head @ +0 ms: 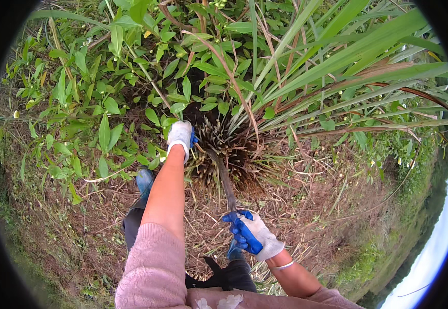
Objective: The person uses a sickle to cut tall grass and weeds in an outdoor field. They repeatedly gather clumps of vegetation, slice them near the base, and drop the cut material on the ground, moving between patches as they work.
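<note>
My left hand [180, 138], in a white glove with blue coating, is closed around grass stalks [198, 147] at the left side of a large grass clump. My right hand [249, 233], gloved the same way, grips the near end of a sickle [224, 175]. Its dark, narrow blade reaches away from me, and its far end lies against the base of the clump, close to my left hand. Cut stubble [239, 166] bristles from the near side of the clump. Long green blades [324, 85] still stand on its far right side. My fingers hide the sickle's handle.
Leafy shrubs [104, 104] with small pale buds crowd the left and far side. Dry cut straw [301, 204] litters the brown soil around my boots [145, 181]. A dry stem [401, 189] arches across the right. Sky [428, 266] shows at the lower right rim.
</note>
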Action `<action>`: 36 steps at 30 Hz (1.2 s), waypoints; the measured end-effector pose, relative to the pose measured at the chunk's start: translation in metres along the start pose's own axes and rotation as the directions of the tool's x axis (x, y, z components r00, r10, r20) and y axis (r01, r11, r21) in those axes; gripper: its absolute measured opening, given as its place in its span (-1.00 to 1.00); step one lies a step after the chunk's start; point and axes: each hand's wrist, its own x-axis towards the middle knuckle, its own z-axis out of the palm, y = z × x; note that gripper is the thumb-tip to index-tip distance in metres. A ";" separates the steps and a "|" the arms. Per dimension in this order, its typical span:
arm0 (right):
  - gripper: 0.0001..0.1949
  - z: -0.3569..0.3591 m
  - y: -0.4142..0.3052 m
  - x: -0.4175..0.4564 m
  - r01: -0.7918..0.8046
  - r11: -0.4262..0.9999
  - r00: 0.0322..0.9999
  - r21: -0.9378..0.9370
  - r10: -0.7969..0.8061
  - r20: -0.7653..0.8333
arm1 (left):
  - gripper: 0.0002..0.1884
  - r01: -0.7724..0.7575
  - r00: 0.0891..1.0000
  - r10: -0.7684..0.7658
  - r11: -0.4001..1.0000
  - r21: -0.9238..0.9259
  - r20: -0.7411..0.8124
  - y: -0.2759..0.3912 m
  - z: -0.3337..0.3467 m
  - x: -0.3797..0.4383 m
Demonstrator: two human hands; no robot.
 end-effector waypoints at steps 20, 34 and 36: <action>-0.79 -0.033 0.034 -0.064 0.070 0.930 0.986 -0.360 -0.118 -0.114 | -0.70 -0.308 0.905 0.409 0.816 0.488 -0.112 -0.001 -0.008 0.005; -0.82 -0.163 0.129 -0.163 0.280 0.788 0.936 -0.549 -0.351 -0.027 | -0.74 -0.485 0.850 0.402 0.850 -0.208 -0.340 -0.031 -0.173 -0.293; -0.82 -0.178 0.141 -0.172 0.301 0.729 0.927 -0.614 -0.374 0.011 | -0.72 -0.504 0.786 0.331 0.831 -0.234 -0.522 -0.060 -0.236 -0.339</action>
